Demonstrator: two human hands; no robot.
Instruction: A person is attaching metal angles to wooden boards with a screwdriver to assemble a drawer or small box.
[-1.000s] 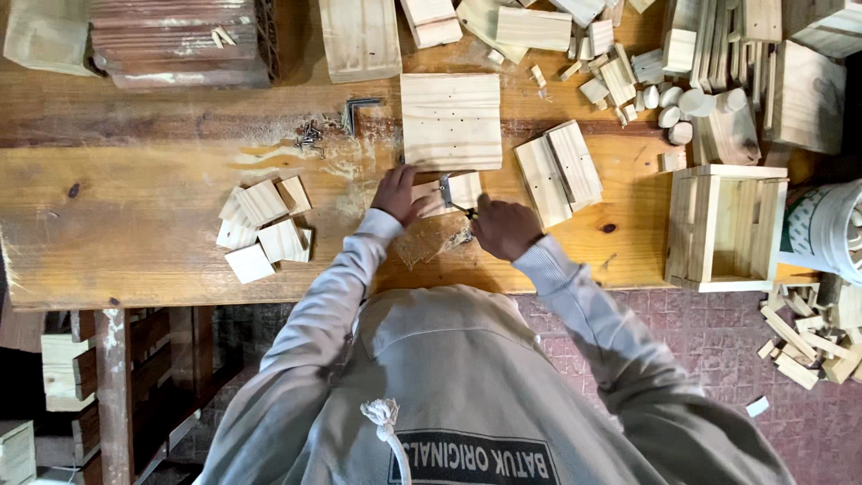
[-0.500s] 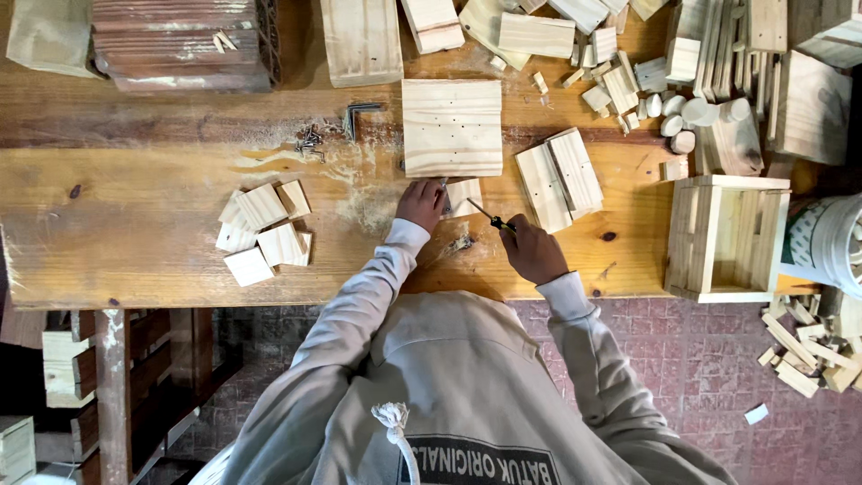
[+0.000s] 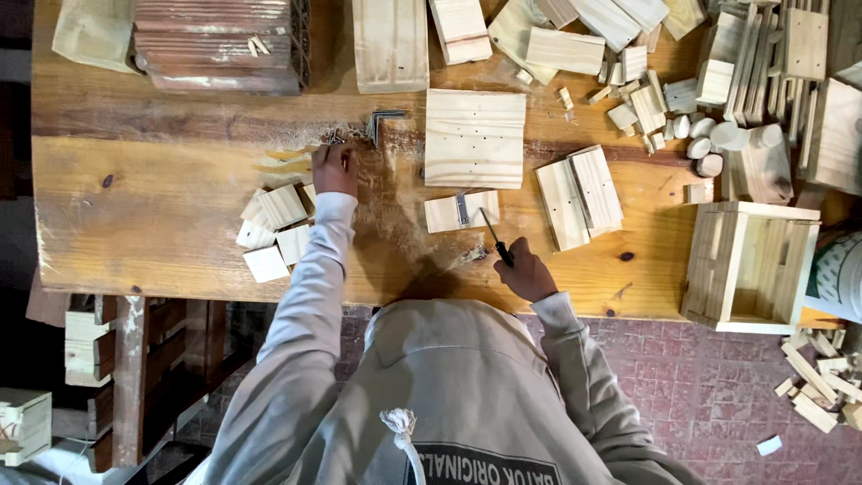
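Note:
My left hand (image 3: 334, 171) reaches out to the far left, fingertips on a small heap of screws (image 3: 334, 136) beside a metal angle bracket (image 3: 384, 122). Whether it grips a screw is hidden by the fingers. My right hand (image 3: 526, 275) rests near the table's front edge, closed on a dark-handled screwdriver (image 3: 495, 239) whose tip points at a small wooden block (image 3: 461, 212) with a metal hinge plate on it. A square pine board (image 3: 474, 137) with small holes lies just beyond that block.
Small square wood offcuts (image 3: 274, 229) lie by my left forearm. Two slats (image 3: 580, 194) sit to the right, then an open slatted wooden box (image 3: 748, 265) at the table edge. Boards, sticks and blocks (image 3: 646, 99) crowd the far side. The workbench (image 3: 162, 207) shows sawdust.
My left hand left the small hinged block and moved left and away to the screw heap. My right hand drew back toward the table edge with the screwdriver.

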